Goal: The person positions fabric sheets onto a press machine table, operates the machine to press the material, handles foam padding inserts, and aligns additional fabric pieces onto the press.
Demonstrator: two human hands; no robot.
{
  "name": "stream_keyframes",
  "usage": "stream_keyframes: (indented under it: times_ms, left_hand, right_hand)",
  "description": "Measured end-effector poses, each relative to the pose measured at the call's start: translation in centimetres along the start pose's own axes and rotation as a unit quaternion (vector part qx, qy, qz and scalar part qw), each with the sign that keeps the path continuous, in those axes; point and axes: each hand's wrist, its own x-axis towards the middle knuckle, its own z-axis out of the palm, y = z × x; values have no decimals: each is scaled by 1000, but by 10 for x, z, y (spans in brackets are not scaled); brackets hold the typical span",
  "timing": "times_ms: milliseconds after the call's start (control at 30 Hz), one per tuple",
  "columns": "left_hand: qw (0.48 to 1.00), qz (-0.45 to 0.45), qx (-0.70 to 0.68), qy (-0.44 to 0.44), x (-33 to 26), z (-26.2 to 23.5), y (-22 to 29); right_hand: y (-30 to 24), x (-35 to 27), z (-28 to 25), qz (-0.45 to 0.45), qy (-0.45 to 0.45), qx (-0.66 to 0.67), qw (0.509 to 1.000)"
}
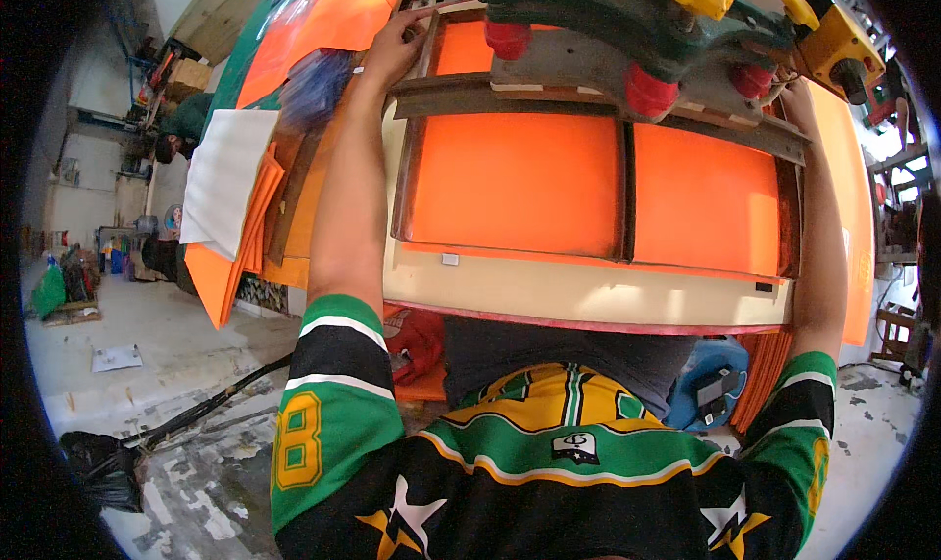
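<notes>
Both arms are stretched out over the bench (pixel 588 291) here. The left hand (pixel 397 46) is up at the far left corner of the metal frame (pixel 627 183), fingers curled over its edge, gripping it. The right hand (pixel 796 95) is at the far right end of the same frame, but the machine hides most of it, so I can't tell how it is closed or whether it grips anything.

The frame lies flat on the bench, directly in front of the person, on an orange sheet (pixel 520 183); a centre bar splits it into two windows and orange shows through both. Its far rail sits under the green press (pixel 627 21), which has red rollers and yellow fittings hanging above the frame.

To the left of the bench a stack of orange and white sheets (pixel 230 202) leans off the edge, just beside the left forearm. Below the bench there is a blue drum (pixel 711 384) and a red bag (pixel 417 340). A black hose (pixel 211 403) runs across the paint-spattered floor.
</notes>
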Motion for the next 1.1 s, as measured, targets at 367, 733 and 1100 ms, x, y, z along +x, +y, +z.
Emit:
stream_keyframes:
  times_ms: [367, 733, 1100]
  left_hand:
    - [999, 28, 38, 18, -2, -2, 13]
    - [999, 47, 8, 26, 1, 0, -15]
    - [999, 12, 18, -34, 2, 1, 5]
  right_hand:
    - [15, 3, -12, 49, -23, -146, 988]
    - [-3, -4, -7, 30, -11, -2, 1000]
    - [-83, -13, -19, 62, -27, -115, 991]
